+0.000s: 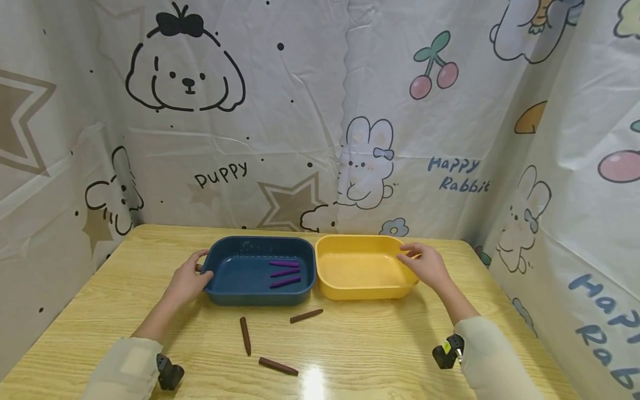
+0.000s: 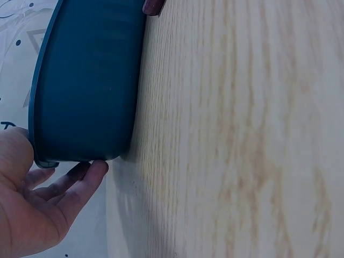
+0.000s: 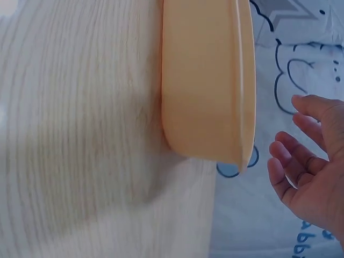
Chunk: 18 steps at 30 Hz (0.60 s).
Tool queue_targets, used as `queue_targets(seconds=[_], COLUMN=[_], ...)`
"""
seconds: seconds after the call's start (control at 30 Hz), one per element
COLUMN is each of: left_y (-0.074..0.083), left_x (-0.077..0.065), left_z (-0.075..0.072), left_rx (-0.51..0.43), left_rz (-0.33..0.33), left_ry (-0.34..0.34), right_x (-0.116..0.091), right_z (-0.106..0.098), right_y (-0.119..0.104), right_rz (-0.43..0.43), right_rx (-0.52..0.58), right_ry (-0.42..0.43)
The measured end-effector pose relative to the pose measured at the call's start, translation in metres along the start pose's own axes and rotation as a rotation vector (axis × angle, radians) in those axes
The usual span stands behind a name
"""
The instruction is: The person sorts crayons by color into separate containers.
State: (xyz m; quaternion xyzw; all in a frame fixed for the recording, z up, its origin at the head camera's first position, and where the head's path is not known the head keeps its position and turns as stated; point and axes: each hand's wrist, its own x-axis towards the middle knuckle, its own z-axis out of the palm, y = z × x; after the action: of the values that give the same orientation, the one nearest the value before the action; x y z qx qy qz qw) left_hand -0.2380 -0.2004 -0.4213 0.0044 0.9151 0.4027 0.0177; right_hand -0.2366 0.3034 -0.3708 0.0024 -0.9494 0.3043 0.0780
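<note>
1. Nearest the camera: three brown sticks on the table (image 1: 100, 311) in front of the trays, one (image 1: 278, 366) close to the front edge, one (image 1: 245, 335) pointing roughly away from the viewer, one (image 1: 306, 316) lying mostly left-right and just in front of the trays.
2. Blue tray (image 1: 235, 299) sits mid-table with its right end touching the yellow tray (image 1: 365, 291). Both have their long axis left-right, open side up, flat on the wood.
3. Three purple sticks (image 1: 285, 273) lie in the right part of the blue tray, roughly parallel, long axes left-right. Yellow tray looks bare inside.
4. Left hand (image 1: 187, 280) is at the blue tray's left end. Wrist view shows the thumb side over the rim and the fingers (image 2: 80, 183) at the lower wall; it reads as a light grasp on that end.
5. Right hand (image 1: 425, 265) is at the yellow tray's right end. Head view looks like fingertips on the rim, but the wrist view shows the fingers (image 3: 293, 161) spread and apart from the rim, gripping nothing; loose, not clenched.
6. Judgement: the step looks like steadying or squaring the two trays. To do it well, keep both flat, push evenly from the outer ends so the inner walls stay flush, and avoid tilting the blue one so the purple sticks don't roll.
</note>
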Motion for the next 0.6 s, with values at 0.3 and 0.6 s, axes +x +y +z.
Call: queue_targets(seconds=[0.3,0.6], left_y=[-0.001,-0.001], left_x=[0.000,0.001], left_z=[0.002,0.001], left_rx=[-0.005,-0.006], left_rz=[-0.006,-0.001], left_ry=[0.002,0.007], right_x=[-0.006,-0.010], right_z=[0.000,0.018], right_y=[0.027,0.039], right_rz=[0.087,0.174], right_rx=[0.029,0.096], right_ry=[0.049,0.037])
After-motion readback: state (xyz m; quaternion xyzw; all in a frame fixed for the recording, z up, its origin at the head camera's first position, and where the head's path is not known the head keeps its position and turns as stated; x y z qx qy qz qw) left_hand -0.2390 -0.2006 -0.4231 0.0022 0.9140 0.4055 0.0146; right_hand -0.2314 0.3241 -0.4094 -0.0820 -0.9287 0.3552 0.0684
